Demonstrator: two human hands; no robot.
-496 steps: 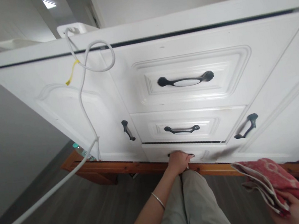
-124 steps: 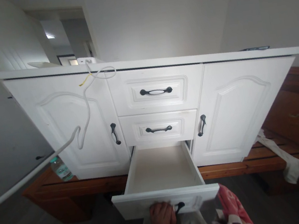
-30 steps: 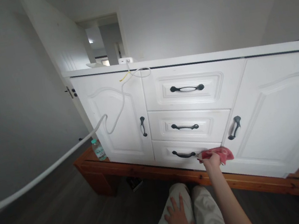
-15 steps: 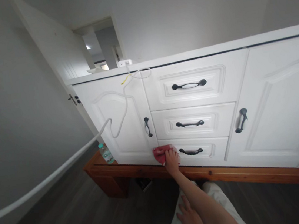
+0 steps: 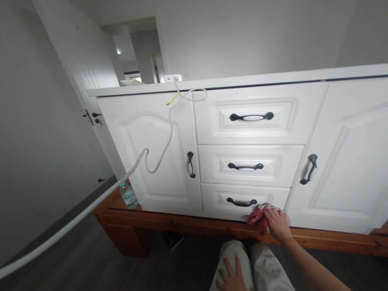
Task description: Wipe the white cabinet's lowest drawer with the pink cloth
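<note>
Currently the right hand (image 5: pixel 277 223) is clenching a red, crumpled cloth rag (image 5: pixel 258 216) against the white bottom drawer front (image 5: pixel 224 199) — soft, light, likely best bunched in the palm; the left hand (image 5: pixel 234 287) is lying open on the knee.

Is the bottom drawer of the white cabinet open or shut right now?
Shut: the bottom drawer front sits flush with the drawers above, while the right hand presses a red cloth against it.

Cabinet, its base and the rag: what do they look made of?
The cabinet looks like painted or coated board: smooth white, moulded panels. The base looks like varnished wood, with reddish grain and knots. The rag under the right hand is soft red cloth, bunched. The drawer handles look like dark metal.
</note>
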